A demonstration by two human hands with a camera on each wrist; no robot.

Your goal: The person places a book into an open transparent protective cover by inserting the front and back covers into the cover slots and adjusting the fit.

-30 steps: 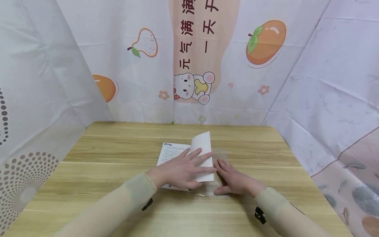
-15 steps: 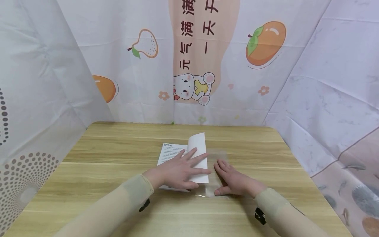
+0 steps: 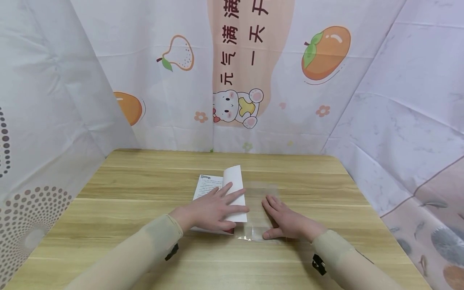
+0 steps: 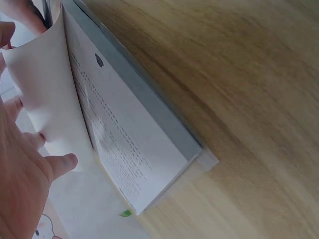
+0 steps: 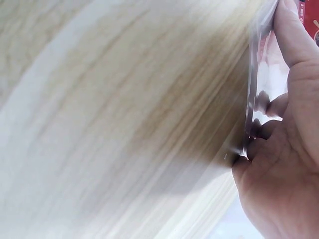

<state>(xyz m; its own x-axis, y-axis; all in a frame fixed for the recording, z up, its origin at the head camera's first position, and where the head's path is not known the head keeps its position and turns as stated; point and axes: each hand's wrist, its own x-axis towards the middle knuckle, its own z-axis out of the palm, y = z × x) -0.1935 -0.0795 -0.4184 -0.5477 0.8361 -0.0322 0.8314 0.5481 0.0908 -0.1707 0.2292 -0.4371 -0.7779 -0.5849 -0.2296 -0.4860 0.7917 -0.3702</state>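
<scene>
A book [image 3: 207,187] with printed text lies on the table under my left hand [image 3: 216,209]. That hand's spread fingers press against a blank white leaf [image 3: 233,179], which stands up and curves to the right. In the left wrist view the leaf [image 4: 47,94] bends away from a printed page [image 4: 112,132] with a grey side band. A clear plastic sheet [image 3: 253,195] spreads out right of the book. My right hand [image 3: 284,219] rests on it, thumb apart from the fingers. Through the right wrist camera, the plastic edge [image 5: 253,84] runs along those fingers.
The wooden table [image 3: 145,193] extends around the book on all sides. White printed curtains [image 3: 174,100] hang behind it and at both sides. A red printed patch [image 5: 310,22] shows at the upper right of the right wrist view.
My left hand has slid left, and the white leaf has moved left with it. More of the clear plastic shows between the hands. The right hand has stayed in place.
</scene>
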